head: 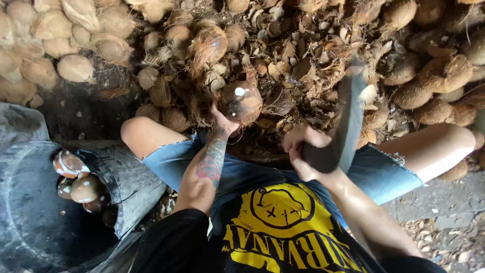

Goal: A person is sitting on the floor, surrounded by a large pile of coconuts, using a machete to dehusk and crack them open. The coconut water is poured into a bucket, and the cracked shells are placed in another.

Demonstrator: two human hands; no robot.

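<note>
Head camera is looking down at a person who is sitting with bare knees apart, wearing blue denim shorts [252,169] with frayed edges and a black shirt with a yellow round print [283,222]. The left hand [225,121] is gripping from below a round brown coconut with a smooth, partly peeled shell [242,101]; the fingers are curling under it and the coconut is sitting just in front of the knees, above a heap of brown fibrous husk scraps and shell chips [298,65]. A small bright spot is shining on its top. The right hand [305,149] is closing tightly around the handle of a broad dark blade, blurred by motion [348,119], which is standing raised to the right of the coconut and well apart from it. Behind the scraps, a pile of hairy unpeeled coconuts [434,76] is filling the right side, and paler dry husked coconuts [45,45] are lying at the upper left. At the person's left, a large black round tub [30,222] is holding several shiny peeled brown and white coconuts [76,177] near its rim. Grey ground with small chips [444,222] is showing at the lower right.
</note>
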